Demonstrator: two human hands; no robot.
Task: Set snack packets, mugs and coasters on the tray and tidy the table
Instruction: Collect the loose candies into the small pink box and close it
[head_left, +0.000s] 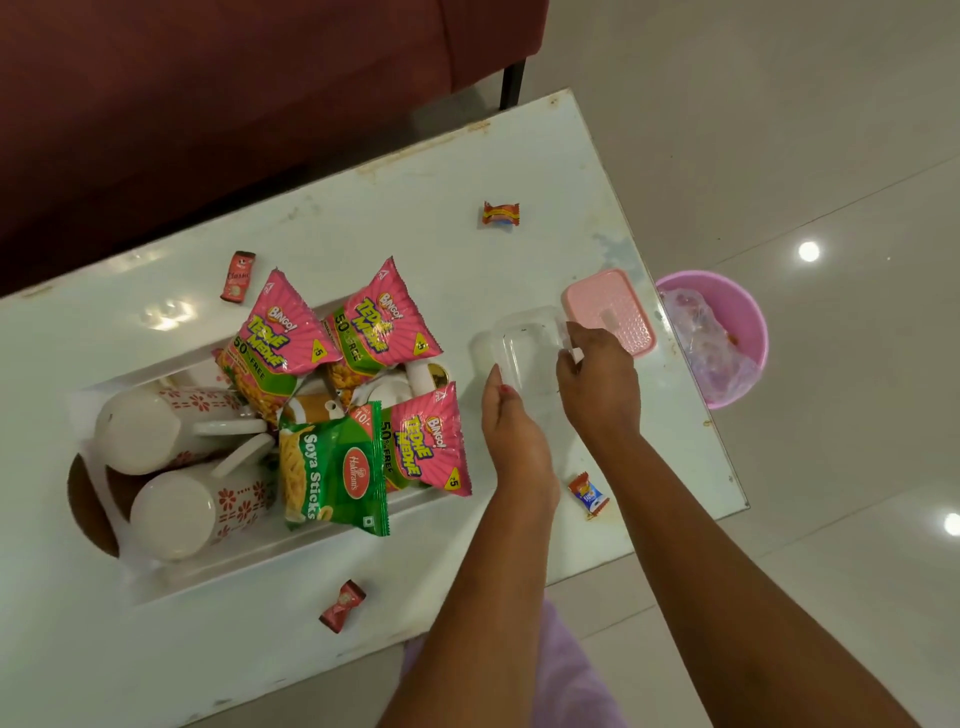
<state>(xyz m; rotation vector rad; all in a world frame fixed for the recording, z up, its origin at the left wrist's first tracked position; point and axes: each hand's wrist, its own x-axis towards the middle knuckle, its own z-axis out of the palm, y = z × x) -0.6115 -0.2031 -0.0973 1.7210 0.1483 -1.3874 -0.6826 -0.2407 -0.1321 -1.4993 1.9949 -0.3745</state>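
The tray (156, 577), loaded with packets and mugs, sits mid-counter. Near the counter's right edge, a clear box (524, 348) is pinched by right-hand fingers (574, 332); the left hand (511, 415) is released beside it. Scattered sweets are best gathered into it.

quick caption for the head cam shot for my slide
Both hands at a clear box beside the loaded tray; sweets scattered.

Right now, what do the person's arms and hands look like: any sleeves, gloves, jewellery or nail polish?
Both forearms are bare up to the frame's edge: no sleeves, gloves, watch or bangles show. The left hand and the right hand show no rings on the visible sides. A trace of reddish polish seems to mark a left fingertip, though it is too small to be sure. Lilac cloth shows low between the arms, probably clothing.
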